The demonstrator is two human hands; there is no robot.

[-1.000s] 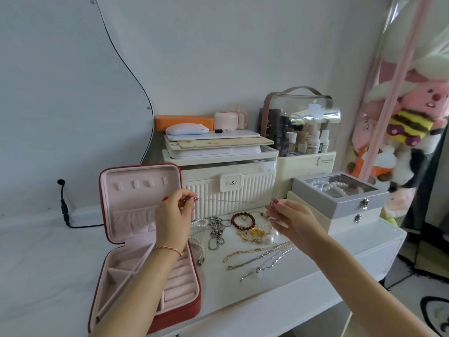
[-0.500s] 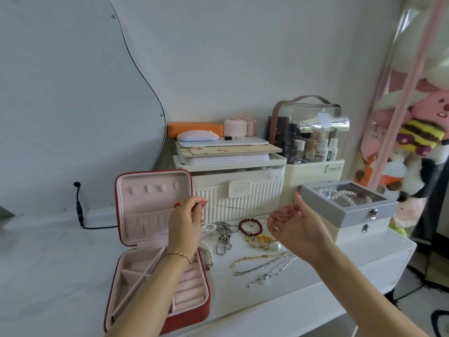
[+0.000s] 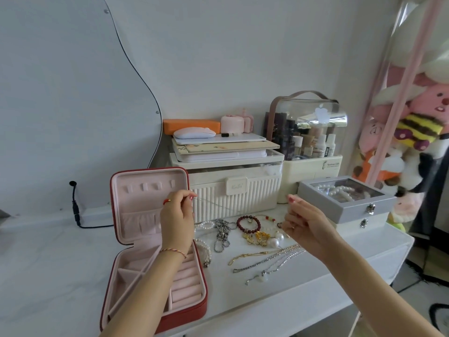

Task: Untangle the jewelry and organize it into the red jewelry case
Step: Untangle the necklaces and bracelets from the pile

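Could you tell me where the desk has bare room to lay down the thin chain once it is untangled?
Bare desk lies along the front edge, between the red jewelry case and the silver chains, and to the right below the grey box. It is crowded between the ribbed white box and the chains, where the red bead bracelet lies.

A ribbed cream box [image 3: 233, 198] stands at the back of the table [image 3: 279, 302]; a clear cosmetics organiser [image 3: 308, 132] beside it; plush toys [image 3: 413, 132] hang right.

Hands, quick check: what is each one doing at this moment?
Left hand: pinching one end of a thin silver chain, held up beside the open red jewelry case.
Right hand: fingers curled, apparently pinching the chain's other end; the contact itself is hard to see.
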